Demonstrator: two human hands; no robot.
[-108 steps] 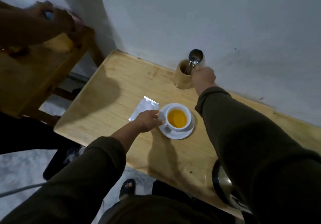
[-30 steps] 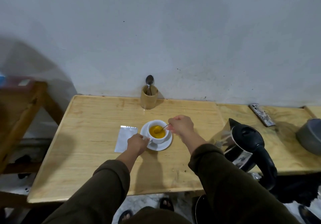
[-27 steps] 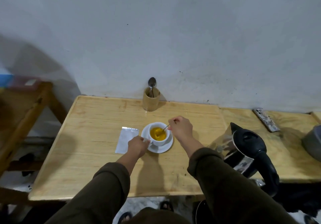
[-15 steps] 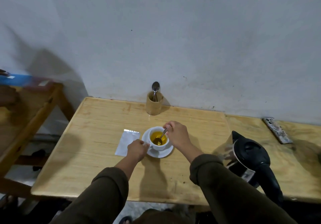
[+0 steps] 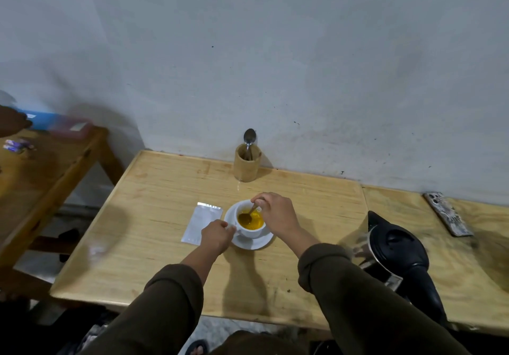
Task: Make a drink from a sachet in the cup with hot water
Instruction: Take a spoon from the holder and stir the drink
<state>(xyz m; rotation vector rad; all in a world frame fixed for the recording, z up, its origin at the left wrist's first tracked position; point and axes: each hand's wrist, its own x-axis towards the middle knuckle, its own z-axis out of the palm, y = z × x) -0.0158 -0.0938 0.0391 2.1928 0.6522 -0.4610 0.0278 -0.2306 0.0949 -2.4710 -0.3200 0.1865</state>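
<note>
A white cup (image 5: 252, 232) full of orange-yellow drink stands on a white saucer (image 5: 257, 241) in the middle of the wooden table (image 5: 165, 189). My left hand (image 5: 216, 235) pinches the cup's handle on its left side. My right hand (image 5: 276, 211) is over the cup's right rim, fingers closed on a small spoon (image 5: 249, 215) whose bowl dips into the drink. A flat silver sachet (image 5: 202, 222) lies on the table just left of the saucer, partly under my left hand.
A wooden holder (image 5: 247, 165) with one spoon stands at the back by the wall. A black-lidded kettle (image 5: 396, 255) sits at the right near the front edge. A phone (image 5: 447, 216) lies far right. A second wooden table (image 5: 41, 172) stands at the left.
My right hand took a spoon from the holder, brought it to the cup and has been moving it around in the drink. My left hand has stayed on the handle. The view shifted.
</note>
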